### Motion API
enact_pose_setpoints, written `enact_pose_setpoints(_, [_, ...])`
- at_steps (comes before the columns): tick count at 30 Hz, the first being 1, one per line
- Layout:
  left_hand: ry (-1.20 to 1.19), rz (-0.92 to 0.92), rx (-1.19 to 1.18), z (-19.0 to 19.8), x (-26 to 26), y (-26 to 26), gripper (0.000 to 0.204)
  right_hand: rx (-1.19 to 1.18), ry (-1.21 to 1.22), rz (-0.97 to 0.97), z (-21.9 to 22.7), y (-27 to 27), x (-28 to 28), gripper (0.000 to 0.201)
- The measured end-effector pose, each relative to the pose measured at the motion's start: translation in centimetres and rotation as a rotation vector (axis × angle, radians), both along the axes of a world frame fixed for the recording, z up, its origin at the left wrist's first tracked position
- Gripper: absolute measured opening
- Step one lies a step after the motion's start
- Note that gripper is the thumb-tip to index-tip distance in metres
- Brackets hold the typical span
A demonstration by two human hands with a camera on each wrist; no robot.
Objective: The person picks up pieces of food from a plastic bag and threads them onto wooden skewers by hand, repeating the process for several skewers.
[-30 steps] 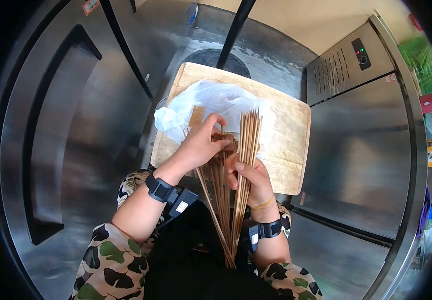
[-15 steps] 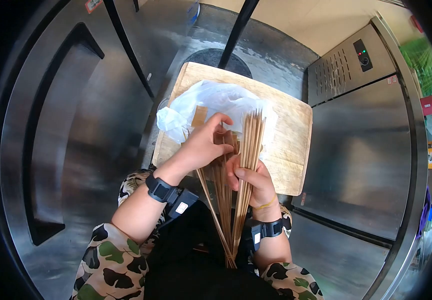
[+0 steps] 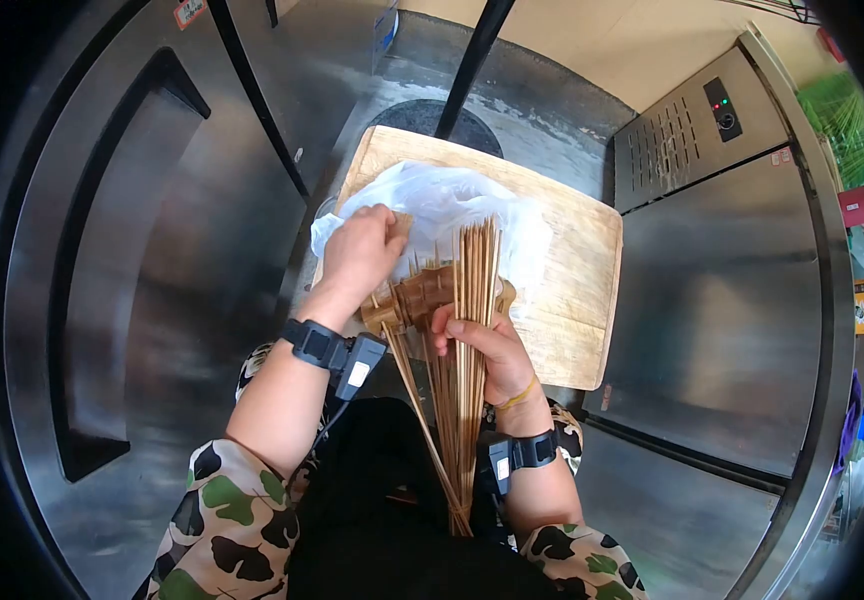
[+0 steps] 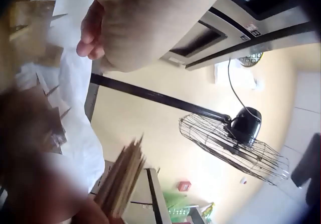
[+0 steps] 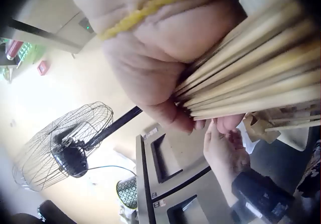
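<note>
Left hand (image 3: 360, 250) has left the skewered brown row (image 3: 430, 292), now curls at a loose brown piece (image 3: 405, 227) by the white bag (image 3: 452, 187); can't tell if pinched. Right hand (image 3: 497, 350) grips upright sticks (image 3: 476, 265). Work seemingly shifts to that piece.

I logged bright light, sheen on the steel door (image 3: 177, 260), fisheye bowing; right-wrist view: sticks (image 5: 256, 78) blurred toward the edge.

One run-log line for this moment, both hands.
left hand: at brown slice, grip unclear | right hand: grips skewer bundle | white bag: on wooden board
</note>
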State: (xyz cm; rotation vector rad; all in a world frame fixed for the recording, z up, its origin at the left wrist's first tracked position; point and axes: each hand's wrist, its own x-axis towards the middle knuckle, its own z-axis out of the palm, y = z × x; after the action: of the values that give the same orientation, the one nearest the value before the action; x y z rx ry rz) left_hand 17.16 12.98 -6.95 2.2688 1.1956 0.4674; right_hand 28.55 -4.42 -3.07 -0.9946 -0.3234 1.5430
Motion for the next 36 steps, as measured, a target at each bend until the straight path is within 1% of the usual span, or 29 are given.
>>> enact_pose_setpoints(1, [0.101, 0.016, -0.094, 0.0, 0.4, -0.2, 0.031, 0.014, 0.000, 0.000, -0.2, 0.0, -0.1, 0.011])
enact_pose_setpoints(4, [0.192, 0.078, -0.026, -0.4, 1.5, -1.0, 0.033, -0.020, -0.046, -0.001, -0.2, -0.2, -0.1, 0.009])
enact_pose_setpoints(10, [0.192, 0.136, 0.011, -1.8, 2.2, -1.1, 0.034, -0.046, -0.048, -0.002, -0.1, -0.4, -0.1, 0.008])
enact_pose_setpoints(13, [0.177, 0.141, 0.026, -2.3, 2.2, -0.8, 0.026, -0.036, -0.063, -0.011, 0.0, -0.4, -0.2, 0.006])
enact_pose_setpoints(16, [0.099, 0.121, -0.044, -1.8, 1.9, -0.5, 0.020, -0.023, -0.069, -0.027, 0.2, -0.3, -0.2, 0.005])
enact_pose_setpoints(19, [-0.098, 0.207, -0.181, -1.3, 1.7, 0.1, 0.014, -0.036, -0.089, -0.031, 0.0, -0.4, -0.2, 0.007])
enact_pose_setpoints(22, [-0.518, 0.164, -0.371, -1.3, 1.3, 1.2, 0.013, -0.050, -0.095, -0.036, 0.2, -0.3, -0.2, 0.008])
enact_pose_setpoints(23, [-0.697, 0.125, -0.497, -1.3, 1.2, 1.1, 0.011, -0.053, -0.094, -0.038, 0.2, -0.3, -0.3, 0.009])
enact_pose_setpoints(25, [-0.818, 0.122, -0.628, 1.5, 0.8, 0.4, 0.011, -0.030, -0.089, -0.034, -0.4, -0.2, -0.2, 0.010])
enact_pose_setpoints(26, [-0.878, 0.121, -0.694, 2.1, 0.6, 0.3, 0.011, -0.019, -0.086, -0.032, -0.6, -0.3, -0.2, 0.011])
enact_pose_setpoints(27, [-0.883, 0.107, -0.783, 2.2, 0.4, 0.5, 0.012, -0.028, -0.082, -0.035, -0.6, -0.3, -0.2, 0.011])
enact_pose_setpoints(30, [-1.001, 0.104, -0.924, 2.7, 0.1, 0.3, 0.007, -0.053, -0.087, -0.050, -0.1, -0.1, -0.4, 0.012])
enact_pose_setpoints(33, [-0.980, -0.008, -0.957, 2.8, 0.1, 0.2, 0.007, -0.075, -0.119, -0.074, 0.6, 0.3, -0.8, 0.011])
enact_pose_setpoints(36, [-0.915, -0.090, -0.903, 2.5, 0.0, -0.1, 0.005, -0.090, -0.135, -0.061, -0.1, 0.2, -0.7, 0.011])
